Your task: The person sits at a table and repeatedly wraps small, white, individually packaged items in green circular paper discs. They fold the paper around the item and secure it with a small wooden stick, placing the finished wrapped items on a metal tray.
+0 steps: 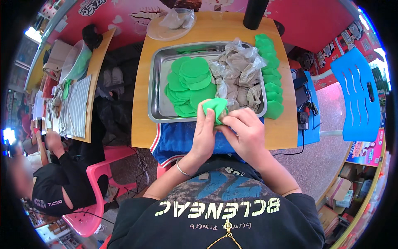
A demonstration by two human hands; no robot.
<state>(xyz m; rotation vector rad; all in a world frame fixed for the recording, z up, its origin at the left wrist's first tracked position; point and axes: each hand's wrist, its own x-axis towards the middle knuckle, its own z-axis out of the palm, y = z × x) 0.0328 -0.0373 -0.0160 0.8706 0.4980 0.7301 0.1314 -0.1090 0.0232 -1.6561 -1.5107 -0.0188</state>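
Over the tray's near edge, my left hand holds a folded green disc, fingers curled round it. Thumb and fingers of my right hand pinch the right edge of the same piece, where a little greyish-brown material shows. Just beyond my hands is a metal tray. Inside it, a loose pile of thin round green discs lies on the left. Crumpled greyish-brown material in clear plastic fills the right side. Along the tray's right outer side runs an overlapping row of folded green pieces.
The tray stands on a wooden table. At its far side are a round plastic lid with a clear bag and a black cylinder. Blue cloth hangs at the near edge. A blue chair stands right; another person sits left.
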